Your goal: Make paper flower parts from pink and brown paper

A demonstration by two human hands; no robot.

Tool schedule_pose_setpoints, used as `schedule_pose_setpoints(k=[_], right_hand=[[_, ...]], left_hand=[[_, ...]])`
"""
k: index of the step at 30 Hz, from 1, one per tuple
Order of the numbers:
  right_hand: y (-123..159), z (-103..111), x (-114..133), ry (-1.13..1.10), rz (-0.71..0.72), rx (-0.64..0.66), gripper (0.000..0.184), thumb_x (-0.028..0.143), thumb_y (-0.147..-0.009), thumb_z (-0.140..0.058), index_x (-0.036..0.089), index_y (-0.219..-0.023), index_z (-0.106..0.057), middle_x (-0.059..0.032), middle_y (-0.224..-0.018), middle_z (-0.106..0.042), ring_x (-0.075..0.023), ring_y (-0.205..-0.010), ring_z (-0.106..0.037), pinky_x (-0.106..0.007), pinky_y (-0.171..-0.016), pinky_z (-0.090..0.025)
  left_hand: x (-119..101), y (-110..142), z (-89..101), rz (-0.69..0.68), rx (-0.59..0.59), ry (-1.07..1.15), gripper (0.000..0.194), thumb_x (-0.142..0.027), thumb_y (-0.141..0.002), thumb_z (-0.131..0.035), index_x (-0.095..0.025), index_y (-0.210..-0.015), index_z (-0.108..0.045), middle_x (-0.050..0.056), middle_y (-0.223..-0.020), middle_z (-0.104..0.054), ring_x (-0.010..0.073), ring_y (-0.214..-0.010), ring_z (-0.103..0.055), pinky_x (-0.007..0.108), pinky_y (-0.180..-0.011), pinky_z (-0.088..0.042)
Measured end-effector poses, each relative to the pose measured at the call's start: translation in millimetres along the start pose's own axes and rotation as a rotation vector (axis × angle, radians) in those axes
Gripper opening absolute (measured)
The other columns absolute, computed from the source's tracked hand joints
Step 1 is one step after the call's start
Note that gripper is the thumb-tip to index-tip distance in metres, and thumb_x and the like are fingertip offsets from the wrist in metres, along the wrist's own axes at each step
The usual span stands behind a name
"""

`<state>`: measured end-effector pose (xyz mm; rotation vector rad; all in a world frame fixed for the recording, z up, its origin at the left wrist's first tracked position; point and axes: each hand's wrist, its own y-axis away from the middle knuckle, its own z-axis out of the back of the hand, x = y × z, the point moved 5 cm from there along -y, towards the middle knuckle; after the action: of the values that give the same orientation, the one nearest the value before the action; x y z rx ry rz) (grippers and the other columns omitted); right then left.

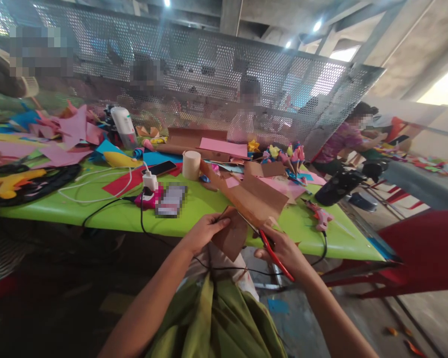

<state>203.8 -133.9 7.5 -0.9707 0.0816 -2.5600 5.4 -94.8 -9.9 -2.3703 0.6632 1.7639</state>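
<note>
My left hand pinches the edge of a sheet of brown paper near the table's front edge. Red-handled scissors are in my right hand, their blades running into the brown paper between my hands. A longer stretch of the same brown paper lies on the table beyond the blades, partly curled. Just behind it stands a cream-coloured roll. Part of the scissors' handle is hidden by my right fingers.
The green table bears pink paper scraps, a phone, a white charger with cables, a pink glue gun and a black tumbler. Paper flowers stand at the back. A red chair is at right; another person sits beyond.
</note>
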Motion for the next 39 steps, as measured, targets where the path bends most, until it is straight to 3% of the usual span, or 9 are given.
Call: schedule_pose_setpoints(k=[9,17,25,35,39], right_hand=[[3,3,-3,-0.023,-0.086,-0.012,0.064,0.082,-0.071,-0.055,0.019,-0.077,-0.061,0.0039,-0.056,-0.042,-0.0132,-0.055,-0.036,-0.025,-0.050,-0.030],[5,6,-1,0.053,-0.056,-0.017,0.062,0.082,-0.072,-0.055,0.020,-0.070,-0.057,0.0046,-0.055,-0.040,-0.0120,-0.053,-0.034,-0.025,-0.049,-0.030],[3,2,9,0.098,0.034,0.015,0.059,0.080,-0.076,-0.051,0.021,-0.081,-0.053,-0.0022,-0.071,-0.057,-0.0175,-0.061,-0.049,-0.028,-0.058,-0.039],[4,2,-1,0.045,-0.076,-0.025,0.060,0.080,-0.072,-0.056,0.020,-0.074,-0.058,0.0045,-0.053,-0.040,-0.0135,-0.052,-0.035,-0.025,-0.049,-0.031],[5,2,0,0.078,-0.063,-0.029,0.059,0.079,-0.073,-0.055,0.021,-0.072,-0.056,0.0041,-0.054,-0.041,-0.0136,-0.052,-0.035,-0.025,-0.049,-0.030]], left_hand=[[-3,-3,4.3,-0.019,0.031,-0.030,0.054,-0.055,-0.056,-0.084,-0.014,-0.091,-0.076,0.006,-0.083,-0.076,0.0196,-0.073,-0.066,0.026,-0.068,-0.044],[-7,-4,12.9,-0.171,-0.103,-0.088,0.043,-0.056,-0.065,-0.078,-0.017,-0.084,-0.075,0.003,-0.082,-0.074,0.0192,-0.079,-0.063,0.025,-0.069,-0.044],[-10,-1,3.6,-0.082,0.011,-0.139,0.043,-0.057,-0.063,-0.078,-0.017,-0.079,-0.075,0.001,-0.072,-0.072,0.0161,-0.065,-0.060,0.024,-0.060,-0.039],[-7,-3,3.8,-0.026,0.024,-0.093,0.047,-0.059,-0.058,-0.081,-0.017,-0.078,-0.072,0.000,-0.069,-0.069,0.0131,-0.060,-0.058,0.023,-0.058,-0.039],[-7,-3,5.6,-0.040,0.015,-0.110,0.046,-0.059,-0.060,-0.080,-0.017,-0.077,-0.072,0.001,-0.070,-0.070,0.0133,-0.060,-0.058,0.023,-0.058,-0.039]])
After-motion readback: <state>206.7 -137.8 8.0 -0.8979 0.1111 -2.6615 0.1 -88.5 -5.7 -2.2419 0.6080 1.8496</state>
